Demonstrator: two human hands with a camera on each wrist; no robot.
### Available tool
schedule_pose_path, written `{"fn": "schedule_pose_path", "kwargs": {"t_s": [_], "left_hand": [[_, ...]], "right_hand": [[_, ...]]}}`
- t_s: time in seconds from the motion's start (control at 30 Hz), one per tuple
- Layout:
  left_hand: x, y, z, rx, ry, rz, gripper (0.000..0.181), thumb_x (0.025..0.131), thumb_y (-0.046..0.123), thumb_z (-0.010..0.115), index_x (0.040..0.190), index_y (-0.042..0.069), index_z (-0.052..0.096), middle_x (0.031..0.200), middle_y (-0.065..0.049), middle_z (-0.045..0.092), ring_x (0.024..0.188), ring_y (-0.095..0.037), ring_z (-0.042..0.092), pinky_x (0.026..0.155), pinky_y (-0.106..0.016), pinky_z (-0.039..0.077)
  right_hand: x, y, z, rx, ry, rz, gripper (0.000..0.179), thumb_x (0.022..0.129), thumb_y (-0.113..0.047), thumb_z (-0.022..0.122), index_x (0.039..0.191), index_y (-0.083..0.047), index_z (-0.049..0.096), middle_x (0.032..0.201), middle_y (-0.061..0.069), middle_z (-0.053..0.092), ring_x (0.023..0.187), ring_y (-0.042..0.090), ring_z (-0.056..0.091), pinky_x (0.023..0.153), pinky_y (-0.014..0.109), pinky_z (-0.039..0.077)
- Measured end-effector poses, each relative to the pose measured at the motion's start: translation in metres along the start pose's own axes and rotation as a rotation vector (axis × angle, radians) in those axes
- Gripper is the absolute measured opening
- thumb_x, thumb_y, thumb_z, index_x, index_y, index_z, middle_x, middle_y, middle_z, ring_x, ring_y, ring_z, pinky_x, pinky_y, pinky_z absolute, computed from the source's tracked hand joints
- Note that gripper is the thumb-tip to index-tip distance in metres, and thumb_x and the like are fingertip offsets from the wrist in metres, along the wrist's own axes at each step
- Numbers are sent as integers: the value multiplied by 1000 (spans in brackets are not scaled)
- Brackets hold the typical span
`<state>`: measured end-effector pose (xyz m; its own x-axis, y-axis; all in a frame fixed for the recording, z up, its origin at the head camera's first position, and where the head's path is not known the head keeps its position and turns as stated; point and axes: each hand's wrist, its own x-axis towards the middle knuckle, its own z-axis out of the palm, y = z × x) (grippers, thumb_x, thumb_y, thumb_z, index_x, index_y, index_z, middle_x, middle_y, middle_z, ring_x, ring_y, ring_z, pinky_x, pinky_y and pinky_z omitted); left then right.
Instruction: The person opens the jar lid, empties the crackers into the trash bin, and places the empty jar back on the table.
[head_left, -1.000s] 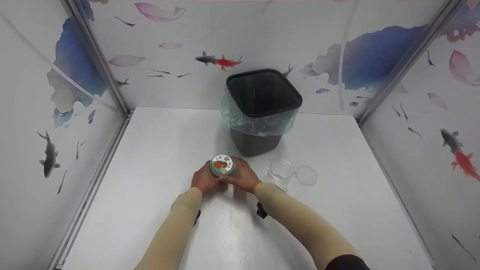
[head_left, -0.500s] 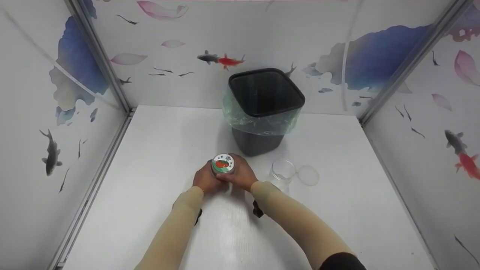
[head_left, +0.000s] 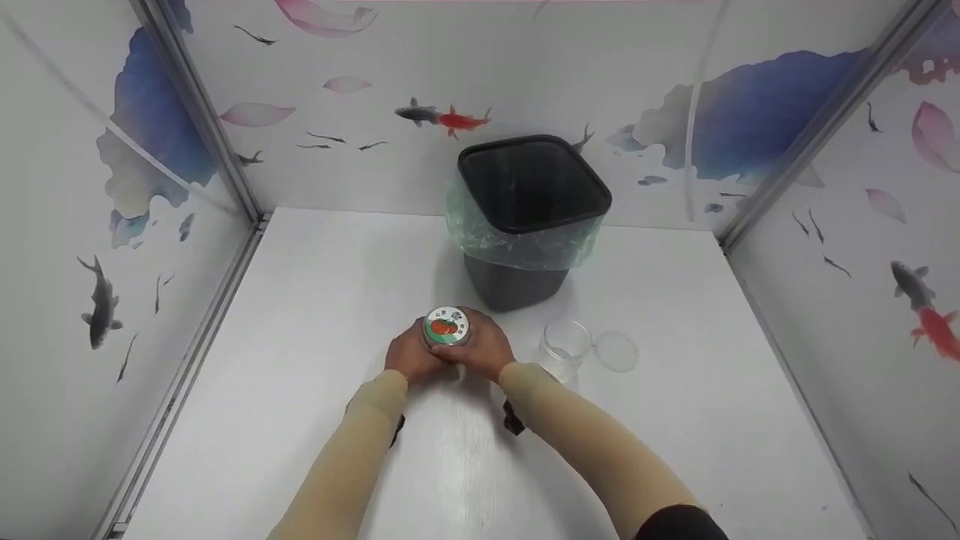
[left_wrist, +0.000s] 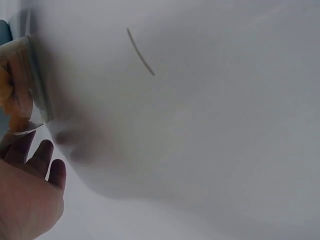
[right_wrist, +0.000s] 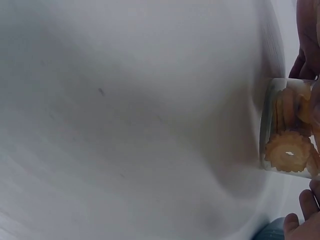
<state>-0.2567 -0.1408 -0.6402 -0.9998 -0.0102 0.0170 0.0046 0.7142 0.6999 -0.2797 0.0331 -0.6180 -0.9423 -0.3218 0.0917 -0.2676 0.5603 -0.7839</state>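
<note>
Jar (head_left: 447, 325) with printed top, mid-table, both hands on it. Left hand (head_left: 411, 355): fingers grasping jar from left side. Right hand (head_left: 486, 349): grasping jar from right, thumb on near side by the top. Ring-shaped cookies (right_wrist: 288, 151) show through jar wall. Clear tub (head_left: 564, 351) right of right hand; round lid (head_left: 616, 351) just right of tub. Black bin (head_left: 517, 281), far side, green liner (head_left: 525, 247) over its rim. Table (head_left: 337, 285) white.

There's room along the table's (head_left: 315, 292) left edge. The lidded jar (head_left: 445, 325) and open jar (head_left: 562, 355) block the middle; the black bin (head_left: 517, 281) blocks near the back edge.
</note>
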Motion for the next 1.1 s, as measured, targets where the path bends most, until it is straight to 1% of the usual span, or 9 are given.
{"fn": "schedule_pose_path", "kwargs": {"t_s": [0.23, 0.33, 0.47, 0.6, 0.67, 0.73, 0.8, 0.93, 1.1], "left_hand": [[1, 0, 1, -25, -17, -7, 90, 69, 47, 86, 141, 6, 51, 130, -9, 62, 121, -24, 57, 103, -40, 43], [1, 1, 1, -40, -18, 10, 90, 69, 46, 87, 141, 5, 51, 130, -8, 63, 121, -23, 57, 102, -39, 43], [0, 3, 1, -40, -25, 36, 92, 67, 44, 88, 141, 4, 50, 129, -10, 63, 119, -24, 58, 101, -40, 45], [0, 6, 2, -1, -38, 46, 94, 66, 45, 87, 141, 4, 49, 128, -9, 63, 118, -24, 59, 100, -39, 46], [1, 6, 2, 24, -33, 47, 92, 66, 47, 87, 140, 4, 51, 127, -8, 64, 116, -23, 60, 99, -38, 47], [2, 5, 2, 54, -30, 45, 92, 66, 50, 85, 139, 6, 53, 125, -6, 65, 114, -21, 61, 97, -38, 48], [3, 4, 2, 72, -29, 40, 91, 66, 53, 85, 138, 7, 54, 125, -5, 66, 113, -21, 62, 97, -38, 48], [4, 0, -1, 90, -30, 15, 90, 66, 53, 85, 137, 7, 55, 125, -4, 65, 114, -21, 61, 98, -38, 47], [2, -1, -1, 60, -2, 6, 85, 69, 48, 85, 136, 6, 55, 125, -7, 65, 116, -24, 61, 100, -40, 46]], "right_hand": [[0, 3, -3, -25, 9, -1, 102, 60, -67, 85, 143, -17, 54, 132, -3, 60, 124, 15, 52, 108, 35, 37], [0, 5, -6, -27, 9, -11, 102, 59, -66, 86, 142, -17, 54, 132, -3, 60, 124, 14, 52, 108, 35, 37], [4, 11, -10, -9, -21, -66, 101, 60, -61, 89, 143, -15, 55, 136, -2, 59, 127, 15, 51, 109, 36, 36], [10, 20, -16, 10, -80, -115, 100, 62, -55, 91, 145, -15, 52, 145, -2, 52, 134, 14, 44, 112, 34, 31], [12, 23, -17, 11, -102, -117, 101, 62, -56, 90, 147, -16, 50, 149, -2, 48, 136, 14, 41, 113, 34, 28], [11, 22, -16, 18, -115, -100, 102, 64, -56, 89, 148, -17, 47, 150, -1, 46, 138, 13, 39, 114, 34, 27], [8, 20, -14, 23, -109, -82, 102, 66, -55, 88, 149, -16, 45, 149, 0, 46, 137, 14, 39, 114, 35, 28], [-1, 10, -5, 54, -71, -60, 103, 70, -53, 87, 151, -11, 39, 145, 3, 48, 134, 17, 42, 113, 38, 30], [-5, 6, 3, 80, -24, -46, 104, 71, -56, 85, 151, -10, 38, 144, 5, 48, 133, 18, 44, 112, 38, 31]]}}
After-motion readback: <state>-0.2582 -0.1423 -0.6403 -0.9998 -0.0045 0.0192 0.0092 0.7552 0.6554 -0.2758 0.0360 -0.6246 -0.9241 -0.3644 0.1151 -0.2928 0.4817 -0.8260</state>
